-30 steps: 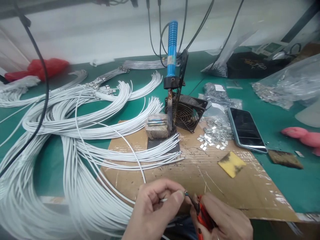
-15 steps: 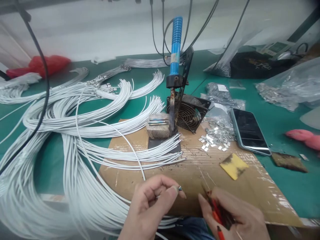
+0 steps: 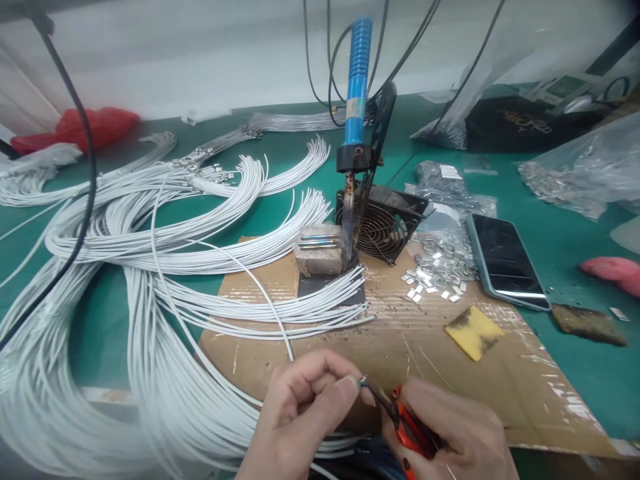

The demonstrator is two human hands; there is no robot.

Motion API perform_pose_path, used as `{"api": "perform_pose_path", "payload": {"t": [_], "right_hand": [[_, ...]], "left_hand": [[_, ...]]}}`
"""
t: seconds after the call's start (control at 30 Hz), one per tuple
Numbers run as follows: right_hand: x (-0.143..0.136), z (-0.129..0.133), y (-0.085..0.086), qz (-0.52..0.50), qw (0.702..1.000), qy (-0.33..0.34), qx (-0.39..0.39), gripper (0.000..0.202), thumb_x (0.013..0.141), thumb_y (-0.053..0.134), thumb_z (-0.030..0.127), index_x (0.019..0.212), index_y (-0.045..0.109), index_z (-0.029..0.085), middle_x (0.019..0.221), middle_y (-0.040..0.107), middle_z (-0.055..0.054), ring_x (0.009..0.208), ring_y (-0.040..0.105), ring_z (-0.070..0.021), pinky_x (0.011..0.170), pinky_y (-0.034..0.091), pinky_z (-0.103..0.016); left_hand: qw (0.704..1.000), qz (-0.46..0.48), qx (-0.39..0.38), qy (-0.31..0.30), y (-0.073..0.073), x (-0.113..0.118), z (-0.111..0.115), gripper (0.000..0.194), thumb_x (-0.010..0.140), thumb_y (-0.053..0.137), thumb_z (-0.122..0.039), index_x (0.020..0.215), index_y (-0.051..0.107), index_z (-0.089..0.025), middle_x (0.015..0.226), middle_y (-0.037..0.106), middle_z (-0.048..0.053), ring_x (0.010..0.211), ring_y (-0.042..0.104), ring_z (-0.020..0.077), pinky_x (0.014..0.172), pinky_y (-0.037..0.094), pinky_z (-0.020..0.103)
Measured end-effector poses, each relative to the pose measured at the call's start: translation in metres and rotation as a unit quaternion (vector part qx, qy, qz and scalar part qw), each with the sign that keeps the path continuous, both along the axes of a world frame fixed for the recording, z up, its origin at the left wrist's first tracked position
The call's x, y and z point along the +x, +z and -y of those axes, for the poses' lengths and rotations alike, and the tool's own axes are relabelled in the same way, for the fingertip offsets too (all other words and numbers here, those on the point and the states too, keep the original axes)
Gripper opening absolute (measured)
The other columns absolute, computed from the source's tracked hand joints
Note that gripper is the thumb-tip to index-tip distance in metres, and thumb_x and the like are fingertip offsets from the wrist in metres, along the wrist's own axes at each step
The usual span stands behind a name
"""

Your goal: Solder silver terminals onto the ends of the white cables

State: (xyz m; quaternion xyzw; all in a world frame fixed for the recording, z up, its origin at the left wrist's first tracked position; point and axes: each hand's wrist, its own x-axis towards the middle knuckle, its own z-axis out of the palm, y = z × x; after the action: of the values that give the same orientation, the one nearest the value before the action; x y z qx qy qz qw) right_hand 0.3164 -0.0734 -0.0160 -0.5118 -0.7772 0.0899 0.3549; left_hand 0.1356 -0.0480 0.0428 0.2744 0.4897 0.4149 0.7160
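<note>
Your left hand [image 3: 305,413] and right hand [image 3: 450,427] were bare, with slim fingers [image 3: 325,363], uncovered down to the lower edge of the view. Low between them showed a patch of dark blue clothing [image 3: 379,459], its cut too hidden to tell.

Pale wall [image 3: 225,60], green tabletop [image 3: 100,327], slanted dark bar [image 3: 613,41] upper right, perhaps metal

A cable end [image 3: 363,382], tiny coloured wires [image 3: 365,381] showing at its tip, was pinched at the fingertips of the left hand [image 3: 311,408], while red-handled pliers [image 3: 409,435], slanting up to the left in the grip of the right hand [image 3: 453,423], had their dark, narrow nose right at those wires
</note>
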Motion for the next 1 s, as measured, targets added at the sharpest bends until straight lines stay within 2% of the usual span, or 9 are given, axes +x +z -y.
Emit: {"api": "perform_pose_path", "payload": {"t": [0.17, 0.27, 0.33, 0.4, 0.47, 0.6, 0.73, 0.87, 1.0], "right_hand": [[0.003, 0.000, -0.002, -0.019, 1.000, 0.012, -0.007, 0.032, 0.085, 0.057, 0.011, 0.067, 0.032, 0.020, 0.058, 0.037, 0.007, 0.046, 0.039, -0.0033, 0.046, 0.030, -0.016], [0.001, 0.002, -0.002, -0.050, 0.998, -0.015, -0.029, 0.037, 0.091, 0.058, 0.015, 0.064, 0.035, 0.020, 0.057, 0.036, 0.006, 0.045, 0.038, -0.0043, 0.043, 0.031, -0.015], [-0.001, 0.002, 0.001, -0.092, 0.993, -0.025, -0.075, 0.037, 0.096, 0.061, 0.019, 0.063, 0.045, 0.019, 0.058, 0.043, 0.004, 0.045, 0.047, -0.0055, 0.043, 0.038, -0.013], [-0.002, 0.002, 0.006, -0.181, 0.973, -0.023, -0.144, 0.023, 0.097, 0.065, 0.024, 0.075, 0.066, 0.017, 0.067, 0.062, 0.000, 0.057, 0.066, -0.0103, 0.053, 0.052, -0.012], [-0.003, 0.001, 0.014, -0.273, 0.937, -0.017, -0.216, 0.015, 0.097, 0.067, 0.029, 0.096, 0.078, 0.019, 0.085, 0.074, -0.005, 0.075, 0.077, -0.0172, 0.067, 0.061, -0.014], [-0.003, -0.003, 0.030, -0.330, 0.899, -0.005, -0.288, 0.020, 0.096, 0.068, 0.034, 0.101, 0.083, 0.022, 0.085, 0.076, -0.007, 0.077, 0.078, -0.0199, 0.065, 0.061, -0.015], [-0.002, -0.006, 0.033, -0.303, 0.915, -0.004, -0.268, 0.021, 0.096, 0.065, 0.032, 0.089, 0.082, 0.022, 0.076, 0.071, -0.004, 0.066, 0.074, -0.0163, 0.057, 0.058, -0.015], [-0.004, -0.006, 0.031, -0.245, 0.946, -0.017, -0.210, 0.027, 0.094, 0.064, 0.026, 0.070, 0.072, 0.019, 0.065, 0.067, -0.002, 0.055, 0.066, -0.0124, 0.050, 0.051, -0.014], [-0.009, -0.006, 0.029, -0.214, 0.961, -0.038, -0.169, 0.023, 0.089, 0.063, 0.021, 0.067, 0.070, 0.020, 0.061, 0.066, 0.001, 0.049, 0.064, -0.0110, 0.047, 0.050, -0.013]], "left_hand": [[1.000, 0.015, -0.013, -0.016, -0.001, -0.003, 0.000, 0.036, 0.073, 0.092, -0.052, 0.075, 0.079, -0.018, 0.066, 0.064, -0.001, 0.067, 0.055, 0.0114, 0.066, 0.040, 0.018], [0.999, -0.015, 0.008, -0.032, -0.004, -0.004, 0.000, 0.039, 0.077, 0.087, -0.055, 0.076, 0.077, -0.018, 0.071, 0.066, 0.001, 0.068, 0.052, 0.0125, 0.067, 0.039, 0.020], [0.996, -0.057, 0.032, -0.056, -0.005, -0.003, 0.001, 0.043, 0.080, 0.083, -0.059, 0.076, 0.074, -0.017, 0.069, 0.063, 0.002, 0.066, 0.048, 0.0126, 0.062, 0.035, 0.021], [0.988, -0.111, 0.053, -0.089, -0.005, -0.001, 0.001, 0.047, 0.084, 0.077, -0.061, 0.075, 0.067, -0.016, 0.062, 0.052, -0.002, 0.059, 0.040, 0.0113, 0.056, 0.026, 0.023], [0.978, -0.159, 0.065, -0.118, -0.005, 0.001, 0.002, 0.046, 0.088, 0.071, -0.060, 0.074, 0.059, -0.018, 0.058, 0.041, -0.005, 0.055, 0.031, 0.0104, 0.053, 0.019, 0.025], [0.951, -0.257, 0.121, -0.120, -0.005, 0.006, 0.005, 0.036, 0.094, 0.061, -0.048, 0.072, 0.056, -0.020, 0.060, 0.044, -0.003, 0.053, 0.034, 0.0114, 0.051, 0.023, 0.025], [0.911, -0.347, 0.202, -0.098, -0.009, 0.008, 0.008, 0.030, 0.094, 0.062, -0.035, 0.068, 0.060, -0.020, 0.057, 0.048, -0.002, 0.049, 0.034, 0.0109, 0.046, 0.022, 0.026], [0.911, -0.342, 0.217, -0.080, -0.017, 0.010, 0.012, 0.028, 0.093, 0.064, -0.033, 0.068, 0.062, -0.022, 0.054, 0.047, -0.002, 0.045, 0.032, 0.0113, 0.044, 0.021, 0.026], [0.910, -0.343, 0.214, -0.093, -0.020, 0.012, 0.014, 0.029, 0.093, 0.064, -0.034, 0.066, 0.061, -0.022, 0.052, 0.044, -0.003, 0.045, 0.032, 0.0111, 0.044, 0.020, 0.026]]}}
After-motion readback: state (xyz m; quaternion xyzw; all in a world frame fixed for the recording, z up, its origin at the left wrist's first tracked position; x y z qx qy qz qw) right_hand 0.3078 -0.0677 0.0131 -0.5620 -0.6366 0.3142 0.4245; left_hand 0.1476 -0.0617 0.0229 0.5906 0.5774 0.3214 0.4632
